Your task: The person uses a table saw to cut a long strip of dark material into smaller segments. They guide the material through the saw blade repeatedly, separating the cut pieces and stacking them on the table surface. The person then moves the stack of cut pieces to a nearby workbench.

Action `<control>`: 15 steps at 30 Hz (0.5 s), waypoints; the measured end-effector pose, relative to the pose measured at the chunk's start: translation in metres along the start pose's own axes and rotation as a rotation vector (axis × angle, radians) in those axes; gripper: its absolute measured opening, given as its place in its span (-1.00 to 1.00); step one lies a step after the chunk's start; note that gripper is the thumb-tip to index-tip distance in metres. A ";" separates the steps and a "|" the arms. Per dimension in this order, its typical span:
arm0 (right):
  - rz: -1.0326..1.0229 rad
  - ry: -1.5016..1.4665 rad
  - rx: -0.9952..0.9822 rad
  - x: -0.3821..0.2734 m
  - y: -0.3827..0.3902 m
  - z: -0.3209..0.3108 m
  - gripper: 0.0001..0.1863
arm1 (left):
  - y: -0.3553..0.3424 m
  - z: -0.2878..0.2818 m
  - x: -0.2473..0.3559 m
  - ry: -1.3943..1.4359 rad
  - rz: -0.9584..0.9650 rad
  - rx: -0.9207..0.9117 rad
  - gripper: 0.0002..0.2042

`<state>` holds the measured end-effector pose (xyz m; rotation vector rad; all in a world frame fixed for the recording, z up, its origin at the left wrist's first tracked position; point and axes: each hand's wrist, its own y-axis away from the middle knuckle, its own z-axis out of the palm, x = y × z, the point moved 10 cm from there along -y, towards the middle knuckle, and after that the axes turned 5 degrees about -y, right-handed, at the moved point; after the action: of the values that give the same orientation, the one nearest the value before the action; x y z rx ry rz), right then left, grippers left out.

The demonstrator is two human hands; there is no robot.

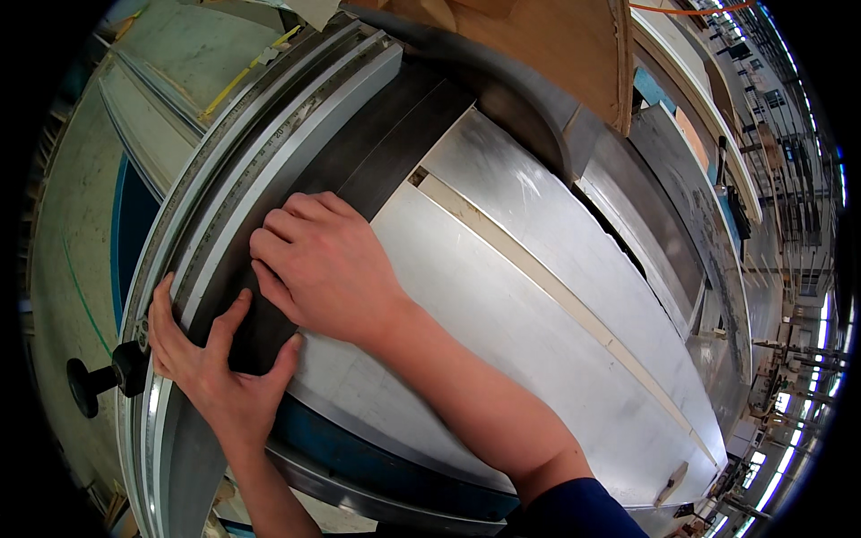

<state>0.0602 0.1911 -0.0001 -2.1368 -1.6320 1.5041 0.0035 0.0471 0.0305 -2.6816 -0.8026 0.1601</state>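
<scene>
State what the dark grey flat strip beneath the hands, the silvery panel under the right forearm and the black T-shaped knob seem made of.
Dark grey strip: probably metal, matte; its dull, even sheen suggests steel or iron, perhaps coated.
Silvery panel: apparently bare metal, satin; bright, cloudy reflections and scuffs point that way.
Black knob: likely plastic, smooth; soft highlights, though painted metal is possible.

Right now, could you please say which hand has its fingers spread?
The left hand, reaching onto the silver rail; the right hand, over the dark metal surface, is curled.
</scene>
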 end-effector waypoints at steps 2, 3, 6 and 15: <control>0.003 -0.002 -0.003 0.000 0.000 0.000 -0.88 | 0.000 -0.001 -0.001 0.006 -0.002 0.002 -0.39; 0.008 -0.008 -0.008 0.000 0.000 0.001 -0.88 | -0.001 -0.001 0.000 0.010 -0.005 -0.001 -0.39; 0.012 -0.006 -0.012 0.001 0.001 0.002 -0.87 | -0.001 -0.002 0.000 0.037 -0.022 -0.008 -0.40; 0.022 0.015 -0.025 -0.003 0.004 -0.001 -0.87 | 0.002 -0.007 0.001 0.100 -0.053 0.003 -0.41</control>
<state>0.0643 0.1879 -0.0001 -2.1806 -1.6361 1.4781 0.0067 0.0437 0.0360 -2.6394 -0.8406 0.0143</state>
